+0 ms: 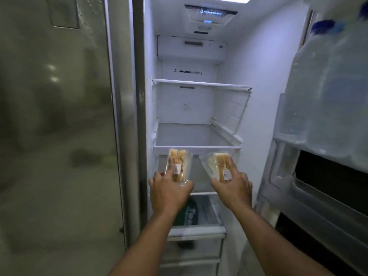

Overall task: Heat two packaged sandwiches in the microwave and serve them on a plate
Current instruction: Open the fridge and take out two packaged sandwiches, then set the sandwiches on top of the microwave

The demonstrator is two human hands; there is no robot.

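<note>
Lifting two packaged sandwiches out of the fridge

Left hand (169,189) grips the left sandwich (179,166), right hand (232,186) the right sandwich (218,166), fingers curled round each pack at the shelf (196,147) front edge; best keep both level and draw straight back, clear of the door (318,136).

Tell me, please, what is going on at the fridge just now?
A person stands at the open fridge with a packaged sandwich in each hand. The left hand grips the left sandwich and the right hand grips the right sandwich, both held in front of the shelf. Water bottles stand in the door rack on the right. No microwave or plate is in view, so heating has not begun.
</note>
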